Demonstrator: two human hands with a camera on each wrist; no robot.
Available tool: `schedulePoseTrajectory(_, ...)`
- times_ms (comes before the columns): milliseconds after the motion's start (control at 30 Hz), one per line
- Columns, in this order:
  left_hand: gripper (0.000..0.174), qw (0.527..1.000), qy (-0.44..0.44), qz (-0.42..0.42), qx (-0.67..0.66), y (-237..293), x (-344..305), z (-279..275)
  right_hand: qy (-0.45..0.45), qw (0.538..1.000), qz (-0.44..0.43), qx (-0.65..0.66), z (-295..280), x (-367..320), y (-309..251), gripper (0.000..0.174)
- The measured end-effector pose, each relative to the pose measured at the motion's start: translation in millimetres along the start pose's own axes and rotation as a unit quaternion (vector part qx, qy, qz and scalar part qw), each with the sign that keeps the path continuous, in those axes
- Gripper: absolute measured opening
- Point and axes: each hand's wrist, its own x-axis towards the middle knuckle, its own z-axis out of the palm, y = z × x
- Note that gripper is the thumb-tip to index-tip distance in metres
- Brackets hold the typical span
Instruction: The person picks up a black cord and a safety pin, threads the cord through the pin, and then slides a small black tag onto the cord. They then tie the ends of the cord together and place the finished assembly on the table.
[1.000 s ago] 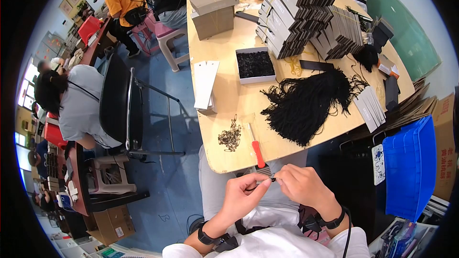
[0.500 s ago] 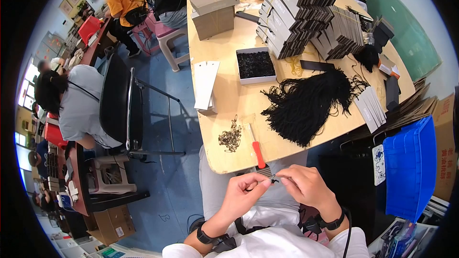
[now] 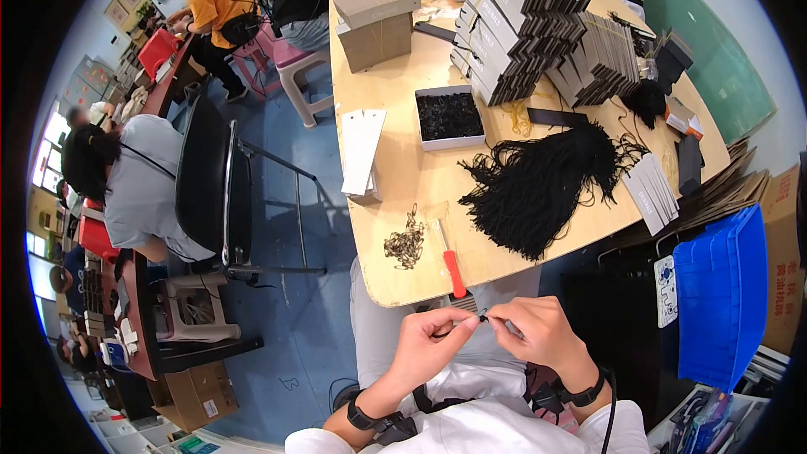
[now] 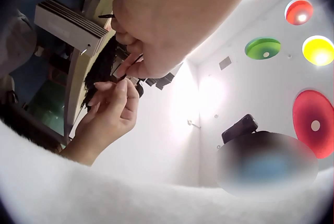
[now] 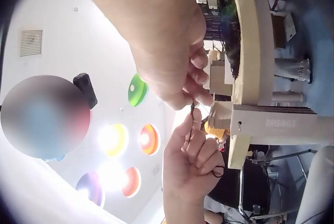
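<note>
In the head view my left hand [image 3: 433, 338] pinches a thin black cord [image 5: 191, 130] between thumb and forefinger, just beyond the table's front edge. A loop of the cord shows by its curled lower fingers in the right wrist view. My right hand [image 3: 538, 332] meets it fingertip to fingertip, thumb and forefinger pinching at the cord's small dark end [image 3: 482, 315]. I cannot tell whether a metal piece is on that end. Below the hands, a stack of grey cards with punched holes [image 5: 271, 122] stands at the table edge.
On the table [image 3: 403, 286] are a heap of small bronze-coloured metal pieces [image 3: 405, 240], a red-handled tool [image 3: 454, 273], a bundle of black cords [image 3: 546, 185], a white box of black pieces [image 3: 451, 115] and stacked grey cards [image 3: 513, 25]. A blue bin [image 3: 719, 294] stands right.
The right hand's fingers drew slightly off the cord end and opened a little, then came back to pinch at it. The left hand has stayed in place, holding the cord.
</note>
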Motion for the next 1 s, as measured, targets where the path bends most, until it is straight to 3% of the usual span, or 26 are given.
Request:
schedulePoseTrajectory(600, 0.013, 1.0, 0.01, 0.007, -0.007, -7.7, 1.5, -3.0, 0.019, 0.999, 0.032, 0.027, 3.5, -6.8, 1.2, 0.018)
schedulePoseTrajectory(700, 0.014, 1.0, -0.008, 0.001, -0.024, -4.5, 0.2, -2.8, 0.048, 0.997, 0.043, 0.048, -1.3, 3.3, -6.6, 0.025)
schedulePoseTrajectory(867, 0.015, 0.996, -0.068, 0.003, -0.059, -1.9, -0.6, -0.4, 0.031, 0.997, -0.025, 0.065, 10.2, -5.3, 7.0, 0.028)
schedulePoseTrajectory(1000, 0.013, 0.997, -0.059, 0.026, -0.03, -9.9, -0.7, -5.3, 0.036, 0.997, -0.016, 0.065, 5.9, -5.4, 4.9, 0.02)
